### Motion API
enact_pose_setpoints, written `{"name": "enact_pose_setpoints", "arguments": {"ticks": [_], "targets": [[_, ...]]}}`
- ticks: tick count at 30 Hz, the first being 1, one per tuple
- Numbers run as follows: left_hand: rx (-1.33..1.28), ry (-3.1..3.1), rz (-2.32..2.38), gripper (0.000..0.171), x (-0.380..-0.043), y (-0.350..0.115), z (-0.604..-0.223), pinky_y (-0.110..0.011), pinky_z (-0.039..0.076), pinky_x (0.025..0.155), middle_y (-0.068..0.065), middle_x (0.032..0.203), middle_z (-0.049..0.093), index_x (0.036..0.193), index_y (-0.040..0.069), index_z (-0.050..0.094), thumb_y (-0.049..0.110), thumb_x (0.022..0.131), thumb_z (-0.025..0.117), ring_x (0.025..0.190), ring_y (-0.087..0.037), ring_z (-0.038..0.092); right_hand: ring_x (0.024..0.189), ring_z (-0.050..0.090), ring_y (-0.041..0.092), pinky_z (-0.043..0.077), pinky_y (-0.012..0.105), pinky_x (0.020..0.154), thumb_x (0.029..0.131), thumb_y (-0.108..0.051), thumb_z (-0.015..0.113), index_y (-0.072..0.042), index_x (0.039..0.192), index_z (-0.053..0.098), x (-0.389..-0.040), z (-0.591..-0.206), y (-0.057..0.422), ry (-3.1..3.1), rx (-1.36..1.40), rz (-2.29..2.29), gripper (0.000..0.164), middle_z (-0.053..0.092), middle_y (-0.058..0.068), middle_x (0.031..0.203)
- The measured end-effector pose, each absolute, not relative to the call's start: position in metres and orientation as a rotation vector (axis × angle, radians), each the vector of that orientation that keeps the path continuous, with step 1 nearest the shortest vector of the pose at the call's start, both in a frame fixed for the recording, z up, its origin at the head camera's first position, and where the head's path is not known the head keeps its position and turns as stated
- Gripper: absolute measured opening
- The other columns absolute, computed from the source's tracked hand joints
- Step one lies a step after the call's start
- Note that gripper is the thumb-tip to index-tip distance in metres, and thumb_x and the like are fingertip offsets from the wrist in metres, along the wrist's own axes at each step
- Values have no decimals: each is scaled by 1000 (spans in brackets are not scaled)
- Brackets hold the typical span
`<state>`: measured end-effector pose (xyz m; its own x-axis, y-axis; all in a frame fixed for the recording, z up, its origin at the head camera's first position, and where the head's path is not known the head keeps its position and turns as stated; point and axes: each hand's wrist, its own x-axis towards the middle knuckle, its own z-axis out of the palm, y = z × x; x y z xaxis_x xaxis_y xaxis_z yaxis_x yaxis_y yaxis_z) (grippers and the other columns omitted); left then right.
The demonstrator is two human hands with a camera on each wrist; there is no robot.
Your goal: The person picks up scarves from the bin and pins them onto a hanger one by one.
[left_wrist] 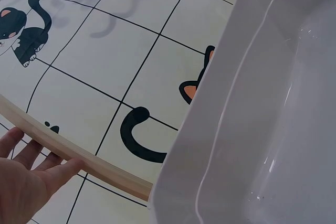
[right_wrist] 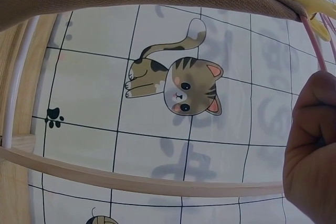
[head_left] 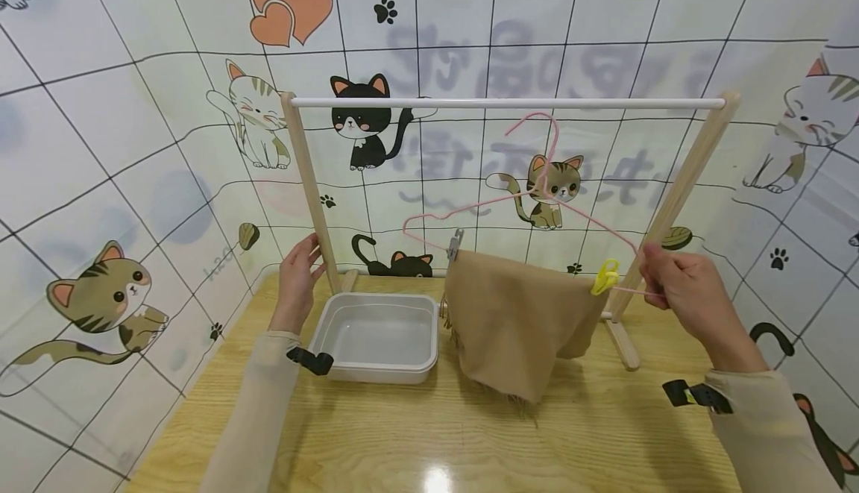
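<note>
My right hand [head_left: 684,291] grips one end of a pink wire clothes hanger [head_left: 483,201], its fingers curled round the wire. From the hanger's lower bar hangs a brown cloth [head_left: 517,314] with a frayed lower edge. A grey clothespin [head_left: 455,244] clips its left corner and a yellow clothespin [head_left: 606,276] its right one. The hanger's hook stands just below the white rod [head_left: 470,104] of a wooden rack. At the rack's left post [head_left: 310,187], my left hand [head_left: 297,284] rests with extended fingers against the wood, as the left wrist view shows.
A white plastic basin [head_left: 376,329] stands on the wooden table [head_left: 403,433], between my left forearm and the cloth. The rack's right post [head_left: 691,172] rises behind my right hand, its foot [head_left: 624,344] on the table. A cat-patterned sheet [head_left: 456,8] encloses the table.
</note>
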<state>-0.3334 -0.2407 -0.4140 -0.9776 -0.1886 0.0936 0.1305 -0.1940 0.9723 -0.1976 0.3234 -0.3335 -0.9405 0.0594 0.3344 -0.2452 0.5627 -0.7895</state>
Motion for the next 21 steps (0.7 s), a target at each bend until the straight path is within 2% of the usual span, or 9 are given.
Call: {"name": "enact_pose_setpoints", "arguments": {"ticks": [21], "targets": [[0, -1829, -2300, 54, -330, -240, -416, -45, 32, 122, -14, 164, 35, 157, 3, 37, 35, 113, 36, 151, -26, 35, 52, 48, 14, 46, 24, 49, 107, -50, 43, 10, 74, 55, -222, -322, 314, -2420, 79, 1322, 69, 46, 2, 62]]}}
